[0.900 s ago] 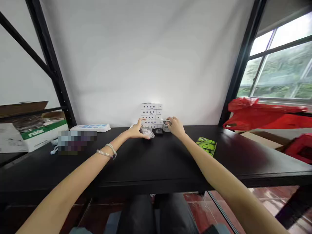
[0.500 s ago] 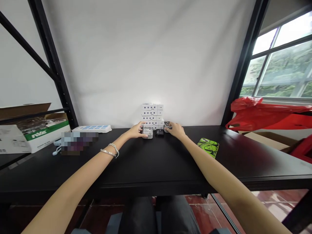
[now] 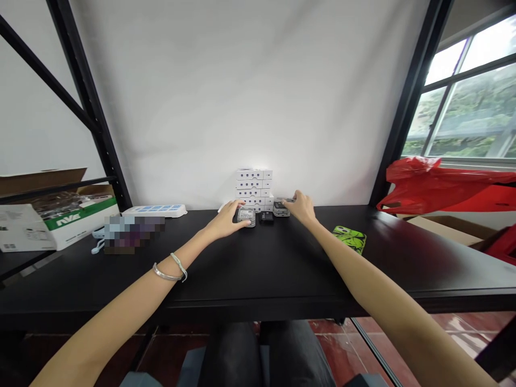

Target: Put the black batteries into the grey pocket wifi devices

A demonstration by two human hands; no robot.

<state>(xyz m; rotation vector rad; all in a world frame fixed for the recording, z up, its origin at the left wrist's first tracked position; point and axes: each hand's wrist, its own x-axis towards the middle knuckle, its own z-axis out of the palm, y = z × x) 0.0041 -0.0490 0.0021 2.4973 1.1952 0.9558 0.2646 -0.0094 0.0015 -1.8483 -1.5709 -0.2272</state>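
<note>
My left hand [image 3: 226, 220] rests at the back of the black table, beside a small grey see-through device with a pale label [image 3: 246, 216]. Its thumb and fingers are spread around the device's left side, and it cannot be made out whether they touch it. My right hand [image 3: 303, 208] has its fingertips pinched at the top of a short pile of grey see-through devices [image 3: 281, 212]. Part of the top device is hidden by the fingers. Between the two lies a small black block [image 3: 266, 216]. Behind them rises a stack of white boxes [image 3: 253, 188].
A green phone case [image 3: 350, 238] lies on the right of the table [image 3: 266, 269]. On the left are a white power strip [image 3: 155, 210], a blurred-out item and an open carton [image 3: 76, 223]. A red plastic bag [image 3: 443, 183] sits at the right, near the window.
My right hand has shifted slightly right and up, uncovering more of the pile of grey devices. My left thumb and fingers have opened wider around the labelled device. The view has shifted slightly.
</note>
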